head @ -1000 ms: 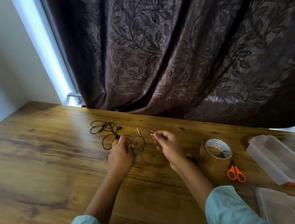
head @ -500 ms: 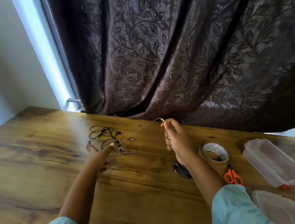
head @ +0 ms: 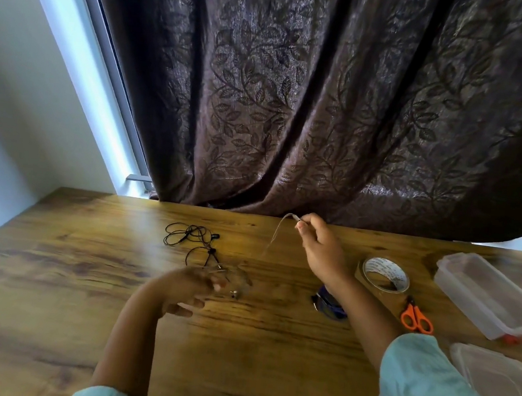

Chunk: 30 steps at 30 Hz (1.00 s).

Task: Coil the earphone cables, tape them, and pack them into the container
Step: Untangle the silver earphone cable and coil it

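My right hand (head: pixel 321 252) is raised near the curtain and pinches the plug end of a thin grey earphone cable (head: pixel 273 239). The cable runs down and left to its earbuds (head: pixel 235 294) on the table. My left hand (head: pixel 183 291) is blurred by motion just left of those earbuds; its fingers look loosely extended, and no grip on the cable shows. A black earphone cable (head: pixel 187 239) lies tangled further back. The clear plastic container (head: pixel 489 297) stands open at the right, with its lid (head: pixel 498 379) nearer me.
A roll of brown tape (head: pixel 385 274) and orange-handled scissors (head: pixel 415 318) lie between my right arm and the container. A small dark blue bundle (head: pixel 329 306) sits partly under my right forearm. A dark curtain (head: pixel 292 106) hangs along the wooden table's (head: pixel 60 275) far edge.
My right hand has lifted the grey cable's plug up and to the right, stretching the cable out. My left hand has shifted right and nearer, close to the earbuds.
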Tool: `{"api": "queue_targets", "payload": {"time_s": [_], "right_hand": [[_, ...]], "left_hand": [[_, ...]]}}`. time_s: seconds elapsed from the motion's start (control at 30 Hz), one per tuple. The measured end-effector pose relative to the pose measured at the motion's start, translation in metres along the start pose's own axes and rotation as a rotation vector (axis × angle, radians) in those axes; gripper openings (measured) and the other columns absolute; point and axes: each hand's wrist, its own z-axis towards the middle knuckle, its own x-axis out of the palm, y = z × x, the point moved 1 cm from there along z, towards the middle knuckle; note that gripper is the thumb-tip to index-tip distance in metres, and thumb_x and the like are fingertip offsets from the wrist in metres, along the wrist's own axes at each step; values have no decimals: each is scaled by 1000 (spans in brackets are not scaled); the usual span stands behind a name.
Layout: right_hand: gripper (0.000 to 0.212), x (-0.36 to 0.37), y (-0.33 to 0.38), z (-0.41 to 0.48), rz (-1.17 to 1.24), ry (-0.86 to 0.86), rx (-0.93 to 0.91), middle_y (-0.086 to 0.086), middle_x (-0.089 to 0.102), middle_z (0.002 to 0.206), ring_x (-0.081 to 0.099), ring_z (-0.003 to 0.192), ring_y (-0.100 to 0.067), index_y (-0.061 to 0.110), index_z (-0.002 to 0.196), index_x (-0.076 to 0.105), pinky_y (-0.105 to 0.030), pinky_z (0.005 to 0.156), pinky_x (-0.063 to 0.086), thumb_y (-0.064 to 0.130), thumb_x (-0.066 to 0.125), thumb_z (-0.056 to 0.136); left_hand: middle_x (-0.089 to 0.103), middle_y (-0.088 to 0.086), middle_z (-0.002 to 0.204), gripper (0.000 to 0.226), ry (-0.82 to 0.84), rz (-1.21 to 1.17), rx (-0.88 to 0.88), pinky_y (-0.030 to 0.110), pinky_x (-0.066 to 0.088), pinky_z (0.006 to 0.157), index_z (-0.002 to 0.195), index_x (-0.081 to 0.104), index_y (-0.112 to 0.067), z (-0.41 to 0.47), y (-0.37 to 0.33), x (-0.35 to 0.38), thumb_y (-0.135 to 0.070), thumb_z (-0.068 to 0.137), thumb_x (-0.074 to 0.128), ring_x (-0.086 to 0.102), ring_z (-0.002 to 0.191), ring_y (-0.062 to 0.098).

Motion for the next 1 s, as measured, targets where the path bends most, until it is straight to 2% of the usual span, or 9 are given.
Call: {"api": "queue_targets", "payload": {"time_s": [0.1,0.17,0.37,0.5,0.6,0.7,0.8,0.9,1.0], "right_hand": [[19,5,11,-3,203,93,21,9,38,56,32,42,-1,20,92,57,-15,40,26,29,43,100],[19,8,21,-7,235,158,-4,13,37,52,32,38,-1,18,93,59,-12,38,23,27,44,100],[23,0,63,-22,379,370,-32,21,46,39,43,34,4,-3,108,58,-8,37,33,13,43,100],[20,-15,78,-21,394,400,-39,18,45,37,44,33,3,1,104,62,-9,35,32,14,47,98],[23,-35,66,-14,152,485,124,11,49,55,37,39,-1,10,93,66,-13,38,24,33,62,90],[38,-44,49,-12,-164,831,334,-1,52,74,36,52,-6,6,101,68,-19,43,26,40,68,83],[57,-29,36,-13,-6,1090,492,-2,61,73,39,43,-2,7,120,60,-13,39,35,53,54,87],[64,-12,11,-11,348,953,717,-12,68,84,55,50,-8,13,131,46,-21,49,53,62,40,90],[47,2,-10,-12,513,769,808,-19,68,89,65,56,-16,14,134,38,-29,53,57,40,48,96]], "left_hand": [[57,2,120,29,108,309,-40,28,48,78,114,60,-19,-5,-10,7,-32,87,64,54,106,18],[56,-1,107,36,39,340,64,19,48,74,115,57,-12,-8,-21,11,-35,88,62,54,94,13],[65,-6,98,27,-347,43,464,37,54,82,110,58,-27,13,-52,31,-27,85,67,62,91,15],[65,-1,83,26,-468,-95,423,36,54,66,83,66,-25,29,-52,41,-14,95,46,60,71,16],[64,3,85,24,-600,-280,348,42,53,67,89,66,-19,40,-38,19,-29,96,45,63,75,25],[67,10,95,32,-582,-441,382,48,53,78,84,61,-27,39,-36,7,-48,96,40,64,86,30],[67,9,92,43,-452,-683,408,33,47,57,85,63,-23,29,-50,13,-44,100,29,59,71,21],[67,2,102,50,-329,-702,406,32,44,65,93,68,-23,20,-51,14,-49,100,25,58,84,19],[65,1,93,53,-272,-642,413,32,43,69,99,68,-23,17,-41,10,-52,98,24,56,82,16]]}}
